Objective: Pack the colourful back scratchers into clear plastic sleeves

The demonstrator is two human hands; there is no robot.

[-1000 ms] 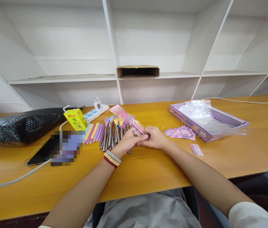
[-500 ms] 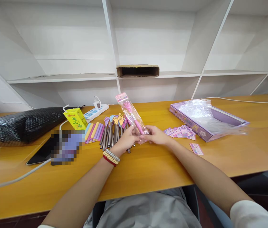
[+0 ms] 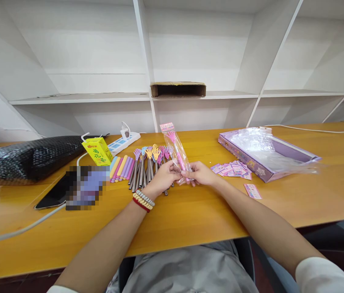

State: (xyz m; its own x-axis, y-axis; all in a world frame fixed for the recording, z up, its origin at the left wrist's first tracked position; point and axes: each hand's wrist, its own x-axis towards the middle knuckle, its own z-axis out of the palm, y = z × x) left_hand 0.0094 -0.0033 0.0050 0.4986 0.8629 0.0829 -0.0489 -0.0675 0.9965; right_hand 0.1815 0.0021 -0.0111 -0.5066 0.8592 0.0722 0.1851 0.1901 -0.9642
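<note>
A clear plastic packet (image 3: 175, 145) with a pink hand-shaped scratcher inside and a pink card at its top stands up between my hands. My left hand (image 3: 165, 177) is closed on its lower left side, and my right hand (image 3: 201, 174) pinches the lower right side. Just behind my left hand lie several scratcher heads on metal rods (image 3: 141, 173). Left of those are several coloured tubes (image 3: 123, 168). Small pink cards (image 3: 233, 169) are piled to the right of my right hand, with a single card (image 3: 252, 191) nearer the edge.
A purple box (image 3: 266, 154) holding clear plastic bags is at the right. On the left are a yellow carton (image 3: 97, 151), a power strip (image 3: 123, 142), a dark tablet (image 3: 53, 191), a cable and a black wrapped parcel (image 3: 31, 158). A cardboard box (image 3: 178, 83) sits on the shelf.
The packet has turned more upright, its top moving to the right. Both hands keep their hold on its lower end.
</note>
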